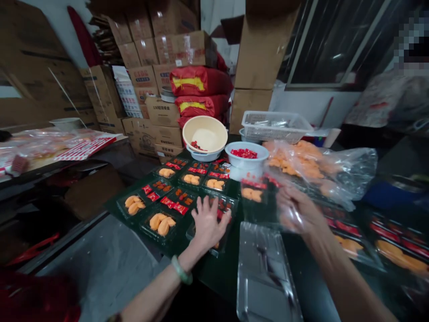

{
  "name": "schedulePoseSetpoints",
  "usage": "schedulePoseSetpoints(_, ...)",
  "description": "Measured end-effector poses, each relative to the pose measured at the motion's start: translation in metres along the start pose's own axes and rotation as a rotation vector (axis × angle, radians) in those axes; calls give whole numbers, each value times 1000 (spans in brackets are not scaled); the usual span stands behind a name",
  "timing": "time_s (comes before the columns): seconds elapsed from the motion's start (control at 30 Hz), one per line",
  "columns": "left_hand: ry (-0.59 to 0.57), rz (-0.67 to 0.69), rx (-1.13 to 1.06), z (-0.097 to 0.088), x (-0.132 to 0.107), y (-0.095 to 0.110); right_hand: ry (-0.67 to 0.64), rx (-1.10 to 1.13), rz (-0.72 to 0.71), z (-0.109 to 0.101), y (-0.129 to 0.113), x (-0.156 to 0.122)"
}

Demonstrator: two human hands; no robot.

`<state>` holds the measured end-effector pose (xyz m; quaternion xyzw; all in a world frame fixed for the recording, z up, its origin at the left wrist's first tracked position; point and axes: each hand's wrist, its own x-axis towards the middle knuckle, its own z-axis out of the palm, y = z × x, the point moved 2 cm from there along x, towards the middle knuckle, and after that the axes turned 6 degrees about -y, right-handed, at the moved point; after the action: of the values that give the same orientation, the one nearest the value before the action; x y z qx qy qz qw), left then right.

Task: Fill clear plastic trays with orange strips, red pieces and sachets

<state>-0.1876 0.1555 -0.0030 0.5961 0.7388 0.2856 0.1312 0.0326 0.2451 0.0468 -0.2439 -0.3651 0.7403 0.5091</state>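
Left hand (208, 226) open, fingers spread on a black plastic tray (224, 206), gripping nothing, blurred right hand (296, 210) touching a clear plastic bag (321, 167), grip impossible to tell

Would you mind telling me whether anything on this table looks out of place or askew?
Yes, the cream bowl sits tilted on the pale blue bowl rather than nesting flat. Red pieces show in the gap between them, so the stack looks unsteady.

A pale green bangle (181, 269) circles the bare left wrist (191, 253).
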Motion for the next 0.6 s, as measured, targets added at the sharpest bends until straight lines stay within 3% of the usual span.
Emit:
schedulePoseSetpoints(0.07,-68,-22,-572,-20,3,5,-38,-14,57,31,22,1)
schedulePoseSetpoints(0.13,-247,-75,-1115,-38,7,5,-99,-46,127,63,46,4)
schedulePoseSetpoints(0.2,-297,-150,-1411,-55,10,-5,-171,-114,176,90,66,11)
schedulePoseSetpoints(0.27,-189,-210,-1501,-73,14,-27,-232,-234,174,107,79,28)
schedulePoseSetpoints(0.37,-11,-273,-1520,-100,19,-69,-255,-539,-5,123,80,85)
schedulePoseSetpoints(0.5,258,-397,-1509,-137,23,-117,-152,-1236,-302,142,82,205)
schedulePoseSetpoints(0.53,323,-424,-1497,-144,23,-126,-138,-1462,-310,146,87,236)
schedulePoseSetpoints(0.6,394,-484,-1459,-153,24,-143,-111,-1633,-254,152,102,294)
